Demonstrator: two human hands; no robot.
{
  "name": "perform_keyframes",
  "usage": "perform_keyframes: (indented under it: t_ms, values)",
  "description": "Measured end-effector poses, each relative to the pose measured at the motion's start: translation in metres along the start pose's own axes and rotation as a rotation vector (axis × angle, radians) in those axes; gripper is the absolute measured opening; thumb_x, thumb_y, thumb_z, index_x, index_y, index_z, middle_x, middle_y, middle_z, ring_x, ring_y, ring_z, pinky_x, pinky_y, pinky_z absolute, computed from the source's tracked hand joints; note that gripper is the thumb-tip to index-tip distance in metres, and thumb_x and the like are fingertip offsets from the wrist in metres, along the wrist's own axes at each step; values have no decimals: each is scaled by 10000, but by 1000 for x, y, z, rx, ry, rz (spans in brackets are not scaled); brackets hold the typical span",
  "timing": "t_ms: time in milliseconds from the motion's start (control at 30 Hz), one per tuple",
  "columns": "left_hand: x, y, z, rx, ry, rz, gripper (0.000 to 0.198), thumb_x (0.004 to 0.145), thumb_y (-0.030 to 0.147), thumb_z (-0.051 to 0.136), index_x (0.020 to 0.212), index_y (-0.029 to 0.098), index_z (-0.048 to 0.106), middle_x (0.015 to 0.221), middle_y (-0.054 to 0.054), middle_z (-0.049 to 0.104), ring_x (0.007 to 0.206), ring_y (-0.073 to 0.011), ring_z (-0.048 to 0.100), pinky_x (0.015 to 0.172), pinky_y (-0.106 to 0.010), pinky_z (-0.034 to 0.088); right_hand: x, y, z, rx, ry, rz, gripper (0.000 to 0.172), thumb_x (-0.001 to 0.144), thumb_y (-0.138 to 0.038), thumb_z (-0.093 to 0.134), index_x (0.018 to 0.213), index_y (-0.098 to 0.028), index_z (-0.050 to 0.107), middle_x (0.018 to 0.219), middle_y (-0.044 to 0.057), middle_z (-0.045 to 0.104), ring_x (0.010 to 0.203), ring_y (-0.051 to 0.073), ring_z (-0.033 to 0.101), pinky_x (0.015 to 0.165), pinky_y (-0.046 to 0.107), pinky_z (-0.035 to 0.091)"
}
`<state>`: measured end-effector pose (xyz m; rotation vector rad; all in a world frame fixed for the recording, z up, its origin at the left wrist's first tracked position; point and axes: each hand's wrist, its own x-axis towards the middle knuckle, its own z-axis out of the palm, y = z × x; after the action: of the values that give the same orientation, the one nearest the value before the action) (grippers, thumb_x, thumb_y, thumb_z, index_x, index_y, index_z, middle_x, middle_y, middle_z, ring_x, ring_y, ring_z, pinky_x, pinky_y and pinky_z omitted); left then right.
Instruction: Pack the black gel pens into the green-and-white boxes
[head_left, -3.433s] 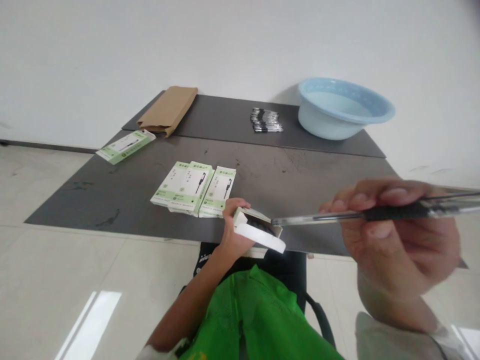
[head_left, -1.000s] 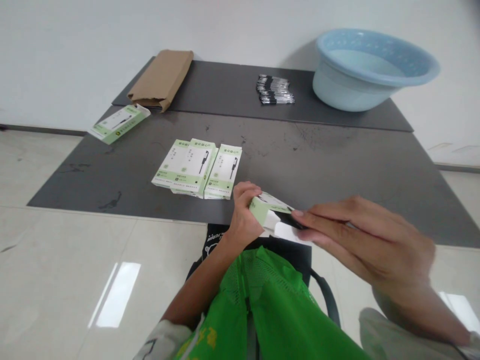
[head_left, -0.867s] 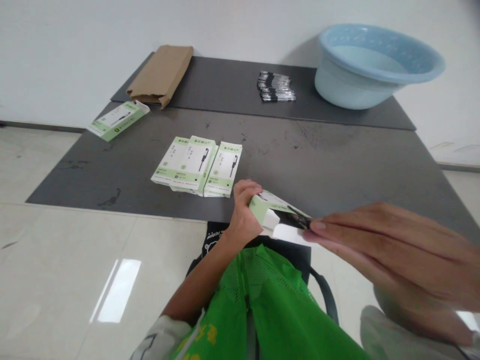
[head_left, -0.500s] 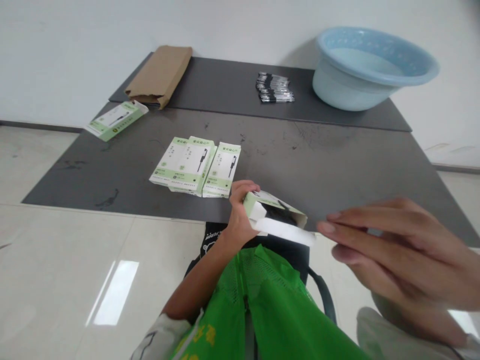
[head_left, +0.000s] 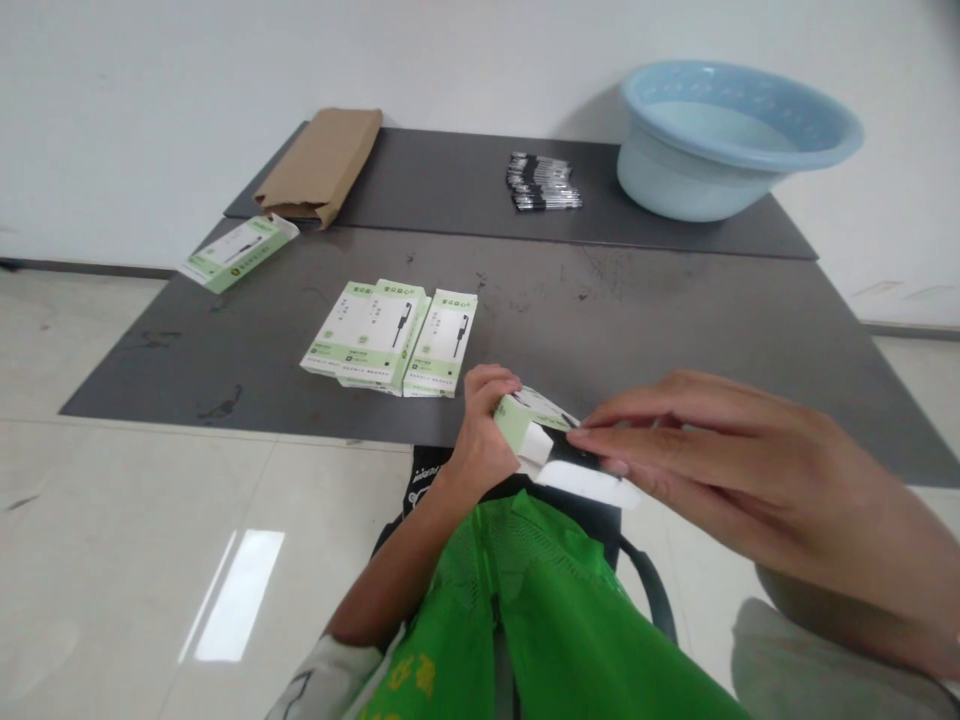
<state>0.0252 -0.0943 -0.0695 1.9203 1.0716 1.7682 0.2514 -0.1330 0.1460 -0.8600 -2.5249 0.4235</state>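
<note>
My left hand (head_left: pixel 484 425) is wrapped round the left side of a green-and-white pen box (head_left: pixel 512 423), tilted above the table's front edge. The box's end faces me with its white flap (head_left: pixel 589 484) folded down, and the inside looks dark. At that opening are the bent fingers of my right hand (head_left: pixel 720 460), thumb drawn close to the fingertips; anything pinched between them is hidden. Left of my hands, a pen box (head_left: pixel 442 345) lies beside two overlapping pen boxes (head_left: pixel 367 335) on the table.
On the dark grey table (head_left: pixel 645 330), several black-and-clear pens (head_left: pixel 541 182) lie in a bundle at the back. A blue plastic basin (head_left: pixel 675 175) stands at back right. At back left are a brown paper bag (head_left: pixel 322 160) and another pen box (head_left: pixel 238 252).
My right hand has moved left, from beside the flap to the box's opening. The flap hangs lower now. My left hand keeps its hold on the box.
</note>
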Motion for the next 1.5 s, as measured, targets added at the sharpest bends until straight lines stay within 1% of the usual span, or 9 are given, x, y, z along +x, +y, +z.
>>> perform_keyframes:
  t_ms: [133,333,467,600,833,1033,1200,1400,1500]
  values:
    - [6,4,-3,-67,-18,98,607,891,248,850,1386,321,506,1227,-71,619,1077,-268,684,894,-444,648,-3,4,-7,-97,-92,-29,341,1152,-252,546,1436,-271,734,1337,42,802,1094,204,814,863,310,686]
    - [11,13,-13,8,-153,-12,748,722,136,927,1322,324,522,1235,-69,621,1109,-290,681,920,-467,649,-4,8,-7,-232,-124,-56,313,1154,-238,542,1413,-256,715,1332,45,805,1097,226,806,868,359,677]
    - [12,16,-15,23,-202,-43,784,661,111,953,1301,305,545,1244,-83,628,1129,-316,677,941,-508,645,2,9,-6,-259,-105,-88,289,1148,-179,515,1325,-235,736,1226,43,820,1018,213,799,775,339,661]
    - [12,16,-13,31,-186,-47,760,696,161,953,1316,297,535,1248,-84,627,1135,-309,680,948,-492,644,3,10,-5,-288,-52,-104,288,1146,-157,512,1258,-232,767,1216,36,835,984,204,811,694,314,630]
    - [13,15,-11,44,-121,-14,725,740,149,894,1330,311,506,1206,-60,624,1083,-279,686,932,-460,639,-7,17,2,-170,53,-92,280,1130,-134,573,1335,-202,750,1411,33,808,1183,190,821,1038,265,670]
    - [12,15,-10,60,-100,-7,727,737,143,868,1345,301,502,1221,-64,600,1081,-269,674,948,-445,630,-7,4,0,-244,145,16,214,1095,-187,687,1253,-271,803,1207,-51,875,991,191,866,943,280,714]
    - [10,15,-9,124,-69,6,776,739,92,842,1385,306,468,1249,-66,584,1130,-270,668,978,-444,619,-5,-11,-2,-256,177,56,206,1146,-370,633,1214,-285,808,1119,-94,885,893,141,862,928,252,699]
    - [7,11,-7,168,-45,59,712,847,77,776,1433,309,443,1271,-81,585,1173,-272,653,984,-452,626,-4,-4,21,-211,348,124,106,1080,-409,748,1128,-335,806,1031,-104,889,833,159,866,801,268,716]
    - [6,9,-2,170,13,89,641,875,77,753,1409,298,476,1260,-78,593,1161,-266,645,1026,-476,615,-3,-2,29,-158,379,148,40,1040,-335,808,1070,-309,814,990,-84,890,841,162,866,759,266,702]
